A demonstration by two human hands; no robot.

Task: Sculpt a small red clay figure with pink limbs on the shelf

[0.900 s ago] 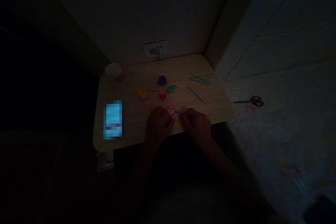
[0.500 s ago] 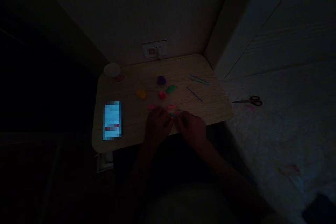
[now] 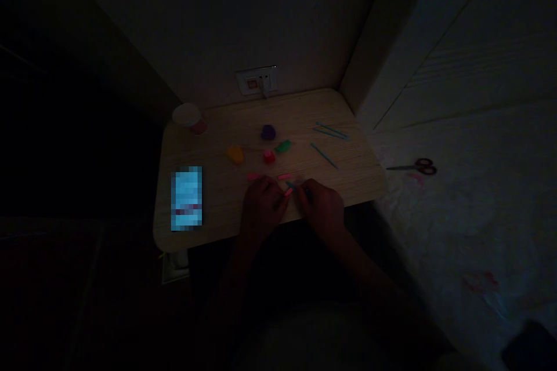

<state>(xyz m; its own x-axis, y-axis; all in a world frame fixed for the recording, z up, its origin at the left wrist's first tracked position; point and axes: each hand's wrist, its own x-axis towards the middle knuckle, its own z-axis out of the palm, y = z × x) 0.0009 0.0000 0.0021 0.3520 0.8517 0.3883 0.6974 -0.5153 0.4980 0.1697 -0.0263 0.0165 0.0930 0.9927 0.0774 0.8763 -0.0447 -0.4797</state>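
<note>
Near the table's front edge, my left hand (image 3: 262, 207) pinches a small pink piece of modelling clay (image 3: 288, 192). My right hand (image 3: 322, 204) is closed around a blue modelling tool (image 3: 290, 185), whose tip points left, close to the pink piece. Whether tip and clay touch is hard to see in the dark. Just beyond the fingers lie a pink clay strip (image 3: 284, 176) and another pink piece (image 3: 253, 176), partly behind my left hand. Farther back are lumps of red (image 3: 269, 157), green (image 3: 283, 146), purple (image 3: 268, 132) and yellow-orange clay (image 3: 235, 155).
Several thin blue sticks (image 3: 324, 156) lie on the right of the wooden table (image 3: 226, 211). A glowing, blurred-out phone (image 3: 187, 199) lies at left, with a pale cup (image 3: 188, 116) behind it. Scissors (image 3: 420, 167) rest on the pale surface to the right. A wall socket (image 3: 257, 80) is behind.
My right hand has shifted slightly right, and the blue tool's tip has lifted away from over the pink piece, which now shows more. My left hand has hardly moved.
</note>
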